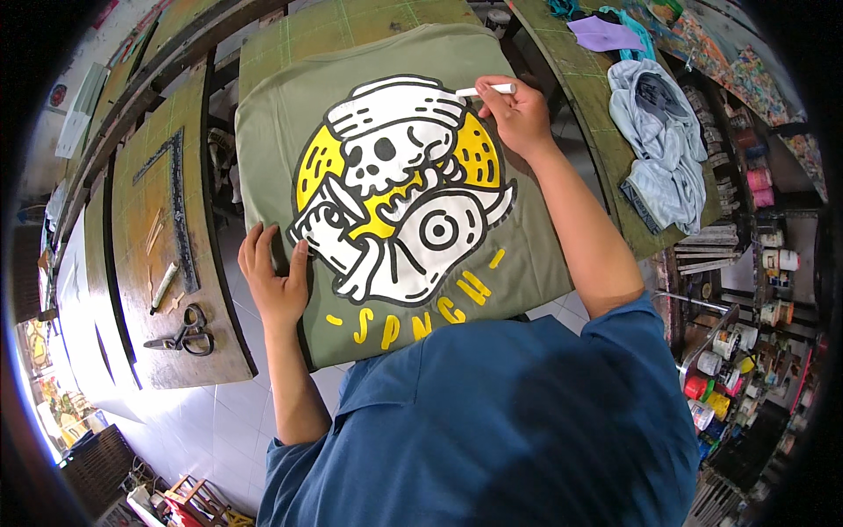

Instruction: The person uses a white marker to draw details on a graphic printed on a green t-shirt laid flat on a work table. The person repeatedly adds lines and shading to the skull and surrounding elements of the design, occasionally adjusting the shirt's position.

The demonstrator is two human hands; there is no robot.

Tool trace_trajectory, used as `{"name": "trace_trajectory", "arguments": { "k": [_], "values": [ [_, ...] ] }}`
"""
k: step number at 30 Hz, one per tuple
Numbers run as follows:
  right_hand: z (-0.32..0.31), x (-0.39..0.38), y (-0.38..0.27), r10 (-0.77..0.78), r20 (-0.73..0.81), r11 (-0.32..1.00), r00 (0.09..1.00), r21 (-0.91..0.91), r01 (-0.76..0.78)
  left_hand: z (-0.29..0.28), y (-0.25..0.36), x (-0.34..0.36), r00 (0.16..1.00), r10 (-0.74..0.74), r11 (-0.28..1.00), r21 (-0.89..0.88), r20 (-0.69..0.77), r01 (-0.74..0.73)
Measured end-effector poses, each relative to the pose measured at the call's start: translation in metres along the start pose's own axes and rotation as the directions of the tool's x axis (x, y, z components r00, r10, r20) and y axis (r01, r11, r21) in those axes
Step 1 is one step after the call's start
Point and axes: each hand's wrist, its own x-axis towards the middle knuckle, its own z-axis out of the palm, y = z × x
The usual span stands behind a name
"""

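Observation:
An olive green T-shirt point(272, 176) lies stretched over a board in front of me, printed with a white skull in a cap point(378, 154), yellow patches, a white snail-like shape and yellow lettering below. My right hand point(514, 119) grips a white marker-like stick point(479, 90) at the print's upper right, its left end at the edge of the cap. My left hand point(272, 272) rests with fingers apart on the shirt's left edge, beside the print, holding nothing.
A left board point(149, 334) carries a metal square point(180, 228), scissors point(189, 334), sticks and a tube point(165, 285). Crumpled light clothes point(659, 123) and a purple cloth point(606, 33) lie on the right board. Paint jars point(720, 342) fill racks at right, beyond the tiled floor point(202, 422).

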Motion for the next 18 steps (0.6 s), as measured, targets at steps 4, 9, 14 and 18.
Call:
{"name": "trace_trajectory", "arguments": {
  "k": [4, 9, 14, 18],
  "values": [
    [-0.0007, 0.0016, 0.0043, -0.056, 0.009, 0.976, 0.998, -0.210, 0.057, -0.0011, 0.0012, 0.0003, 1.000, -0.011, 1.000, 0.000, 0.004, 0.011],
    [0.0007, 0.0017, 0.0037, -0.091, -0.017, 0.973, 0.996, -0.216, 0.085, -0.0009, 0.0002, 0.0013, 1.000, -0.005, 1.000, -0.021, 0.000, 0.005],
    [-0.0007, 0.0010, 0.0018, -0.039, -0.008, 0.973, 0.999, -0.229, 0.036, -0.0007, -0.0002, 0.0006, 1.000, -0.002, 1.000, -0.013, -0.005, 0.002],
    [-0.0001, 0.0003, 0.0033, -0.064, 0.002, 0.971, 0.998, -0.230, 0.063, -0.0006, 0.0001, 0.0004, 1.000, -0.003, 0.999, -0.035, -0.010, 0.002]
  ]
}}
